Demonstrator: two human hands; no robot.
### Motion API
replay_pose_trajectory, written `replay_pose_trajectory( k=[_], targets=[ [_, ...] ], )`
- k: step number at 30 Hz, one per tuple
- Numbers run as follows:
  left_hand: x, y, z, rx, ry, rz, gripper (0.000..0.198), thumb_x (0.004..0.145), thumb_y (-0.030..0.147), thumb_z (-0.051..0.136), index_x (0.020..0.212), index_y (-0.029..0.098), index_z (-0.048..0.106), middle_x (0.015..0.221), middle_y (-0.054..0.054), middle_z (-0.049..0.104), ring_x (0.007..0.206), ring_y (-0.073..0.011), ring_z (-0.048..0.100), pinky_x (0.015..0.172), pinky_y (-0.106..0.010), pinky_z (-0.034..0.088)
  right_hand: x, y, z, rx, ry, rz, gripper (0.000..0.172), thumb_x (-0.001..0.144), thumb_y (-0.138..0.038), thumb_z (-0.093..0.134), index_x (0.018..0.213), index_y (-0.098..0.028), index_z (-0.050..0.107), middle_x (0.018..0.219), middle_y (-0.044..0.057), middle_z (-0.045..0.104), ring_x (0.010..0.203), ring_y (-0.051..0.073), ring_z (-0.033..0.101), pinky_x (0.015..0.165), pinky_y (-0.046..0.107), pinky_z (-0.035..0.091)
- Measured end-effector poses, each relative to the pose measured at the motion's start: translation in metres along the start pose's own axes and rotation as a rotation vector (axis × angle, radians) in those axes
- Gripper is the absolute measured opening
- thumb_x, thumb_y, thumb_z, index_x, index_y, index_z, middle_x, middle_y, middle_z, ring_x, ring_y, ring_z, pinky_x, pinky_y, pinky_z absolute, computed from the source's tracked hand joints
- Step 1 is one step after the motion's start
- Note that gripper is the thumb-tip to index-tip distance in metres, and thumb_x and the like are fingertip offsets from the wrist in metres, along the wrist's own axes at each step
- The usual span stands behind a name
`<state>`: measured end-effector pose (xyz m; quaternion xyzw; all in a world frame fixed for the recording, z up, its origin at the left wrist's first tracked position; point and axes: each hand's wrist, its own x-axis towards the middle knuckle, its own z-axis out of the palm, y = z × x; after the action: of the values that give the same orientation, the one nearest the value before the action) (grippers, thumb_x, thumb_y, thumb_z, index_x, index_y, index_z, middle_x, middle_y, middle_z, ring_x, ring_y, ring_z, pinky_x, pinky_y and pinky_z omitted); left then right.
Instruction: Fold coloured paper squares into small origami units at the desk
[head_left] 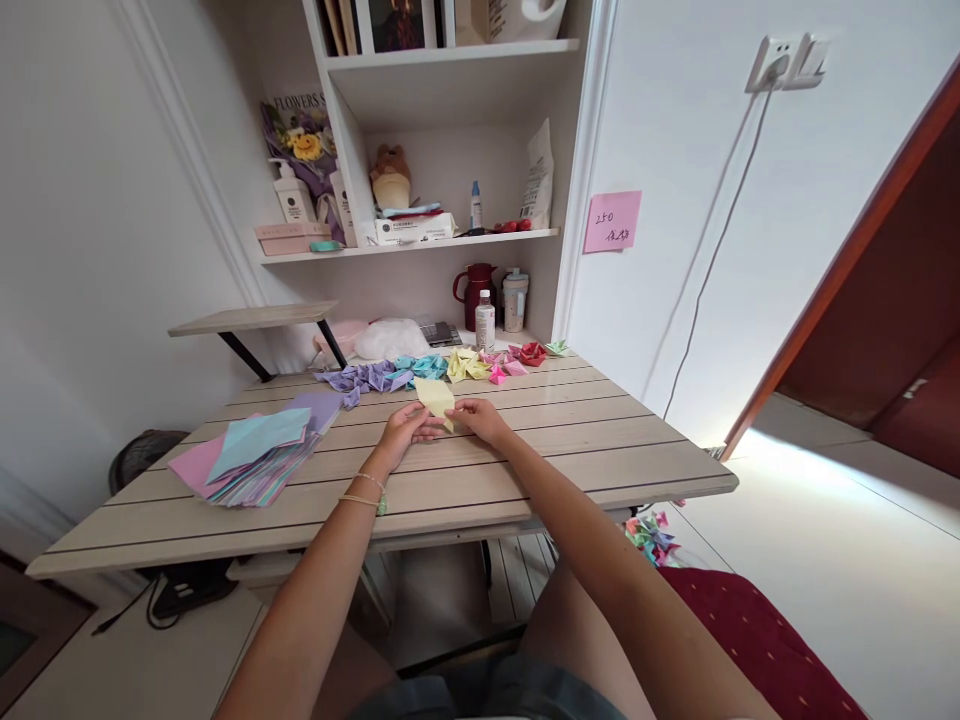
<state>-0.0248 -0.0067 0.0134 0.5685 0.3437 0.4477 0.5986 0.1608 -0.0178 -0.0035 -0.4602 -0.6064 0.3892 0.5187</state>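
A pale yellow sheet of paper, partly folded, lies on the slatted wooden table in front of me. My left hand pinches its near left edge. My right hand grips its right edge, fingers closed on the paper. Both hands rest on the tabletop, close together, with a thin bracelet on the left wrist.
A fanned stack of coloured paper sheets lies at the left. A row of folded paper pieces in purple, blue, yellow, pink and red runs along the back. Behind stand bottles, a red jug and shelves. More folded pieces lie on the floor.
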Motion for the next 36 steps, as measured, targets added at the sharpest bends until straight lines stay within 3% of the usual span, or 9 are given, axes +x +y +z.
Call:
replay_pose_trajectory(
  k=[4, 7, 9, 13, 18, 22, 25, 28, 36],
  targets=[
    [-0.003, 0.003, 0.002, -0.022, -0.038, -0.037, 0.037, 0.072, 0.038, 0.069, 0.096, 0.014, 0.055, 0.086, -0.013, 0.072, 0.066, -0.0199, 0.07, 0.056, -0.025, 0.053, -0.001, -0.002, -0.002, -0.214, -0.036, -0.085, 0.032, 0.069, -0.048, 0.061, 0.071, -0.015, 0.063, 0.045, -0.007, 0.045, 0.043, 0.008, 0.038, 0.046, 0.02, 0.028],
    [-0.003, 0.003, 0.001, -0.07, 0.029, -0.003, 0.034, 0.074, 0.039, 0.067, 0.093, 0.014, 0.055, 0.086, -0.013, 0.072, 0.07, -0.0194, 0.07, 0.057, -0.023, 0.053, -0.002, -0.005, -0.002, -0.316, -0.024, -0.121, 0.028, 0.073, -0.042, 0.059, 0.076, -0.015, 0.064, 0.045, -0.007, 0.046, 0.045, 0.009, 0.041, 0.047, 0.02, 0.03],
    [-0.001, 0.002, -0.001, -0.087, 0.092, 0.044, 0.032, 0.074, 0.039, 0.066, 0.09, 0.014, 0.056, 0.088, -0.013, 0.072, 0.072, -0.0188, 0.07, 0.06, -0.023, 0.054, -0.003, -0.007, -0.001, -0.309, -0.009, -0.131, 0.028, 0.074, -0.039, 0.06, 0.089, -0.015, 0.064, 0.045, -0.007, 0.047, 0.045, 0.009, 0.044, 0.048, 0.02, 0.033],
    [0.004, -0.004, -0.005, -0.042, 0.173, 0.124, 0.029, 0.071, 0.034, 0.069, 0.087, 0.013, 0.058, 0.099, -0.014, 0.07, 0.079, -0.0191, 0.069, 0.068, -0.027, 0.054, -0.005, -0.01, 0.0, -0.225, -0.028, -0.126, 0.055, 0.073, -0.034, 0.064, 0.123, -0.018, 0.047, 0.055, -0.006, 0.058, 0.046, 0.01, 0.051, 0.052, 0.02, 0.042],
    [0.011, -0.015, -0.008, 0.072, 0.188, 0.179, 0.032, 0.062, 0.025, 0.072, 0.091, 0.013, 0.065, 0.101, -0.013, 0.069, 0.085, -0.0222, 0.067, 0.074, -0.033, 0.053, -0.006, -0.011, -0.001, -0.272, -0.081, -0.133, 0.074, 0.074, -0.027, 0.065, 0.138, -0.022, 0.028, 0.068, -0.003, 0.065, 0.05, 0.011, 0.056, 0.057, 0.022, 0.046],
    [0.014, -0.02, -0.011, 0.152, 0.196, 0.218, 0.032, 0.06, 0.022, 0.07, 0.09, 0.013, 0.068, 0.102, -0.013, 0.068, 0.088, -0.0224, 0.065, 0.078, -0.034, 0.051, -0.005, -0.011, -0.003, -0.458, -0.104, -0.199, 0.073, 0.071, -0.024, 0.068, 0.136, -0.024, 0.036, 0.073, -0.002, 0.066, 0.064, 0.014, 0.061, 0.064, 0.024, 0.045],
    [0.015, -0.021, -0.012, 0.177, 0.2, 0.207, 0.033, 0.06, 0.023, 0.068, 0.091, 0.013, 0.068, 0.102, -0.012, 0.068, 0.084, -0.0207, 0.065, 0.074, -0.032, 0.052, -0.006, -0.013, -0.003, -0.552, -0.147, -0.232, 0.049, 0.071, -0.027, 0.069, 0.118, -0.022, 0.057, 0.077, 0.001, 0.067, 0.069, 0.014, 0.061, 0.067, 0.024, 0.043],
    [0.016, -0.02, -0.012, 0.199, 0.201, 0.196, 0.034, 0.06, 0.023, 0.067, 0.092, 0.013, 0.068, 0.101, -0.011, 0.068, 0.08, -0.0194, 0.065, 0.07, -0.03, 0.052, -0.008, -0.014, -0.002, -0.572, -0.166, -0.236, 0.032, 0.072, -0.029, 0.069, 0.103, -0.021, 0.066, 0.078, 0.001, 0.067, 0.069, 0.013, 0.06, 0.068, 0.023, 0.043],
    [0.02, -0.023, -0.015, 0.242, 0.203, 0.204, 0.036, 0.06, 0.022, 0.066, 0.095, 0.014, 0.068, 0.103, -0.01, 0.068, 0.086, -0.0212, 0.064, 0.074, -0.031, 0.052, -0.006, -0.013, -0.002, -0.556, -0.187, -0.236, 0.032, 0.072, -0.031, 0.069, 0.103, -0.023, 0.068, 0.08, 0.001, 0.068, 0.069, 0.013, 0.06, 0.069, 0.023, 0.042]
  ],
)
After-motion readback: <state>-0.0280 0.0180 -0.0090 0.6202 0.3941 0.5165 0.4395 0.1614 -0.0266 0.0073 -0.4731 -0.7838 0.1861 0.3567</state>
